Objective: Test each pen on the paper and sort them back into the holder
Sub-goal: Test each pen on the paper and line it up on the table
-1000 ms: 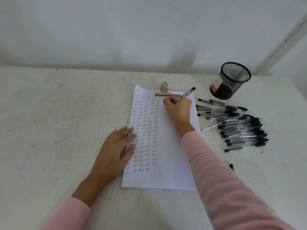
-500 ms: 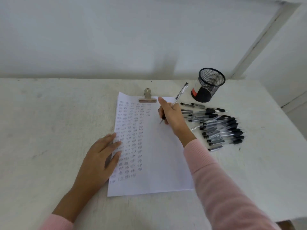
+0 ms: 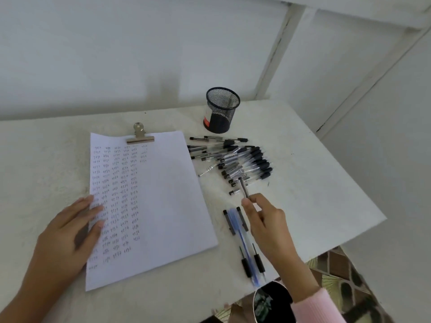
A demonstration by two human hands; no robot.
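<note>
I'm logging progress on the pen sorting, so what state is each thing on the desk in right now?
Black mesh pen holder: upright, looks empty.
White paper sheet: flat, clipped at top, columns of test marks on its left part.
Silver bulldog clip: clamped on the sheet.
Pile of black-capped pens: loose on the desk.
Three pens by the desk edge: lying apart from the pile.
Left hand: flat on the paper.
Right hand: pinching one pen.

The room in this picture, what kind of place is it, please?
Probably a plain indoor work corner, perhaps in a home. A bare white table stands against blank white walls, carrying only clipped paper, a mesh pen holder and loose pens. Patterned floor tiles show below the table's edge.
</note>
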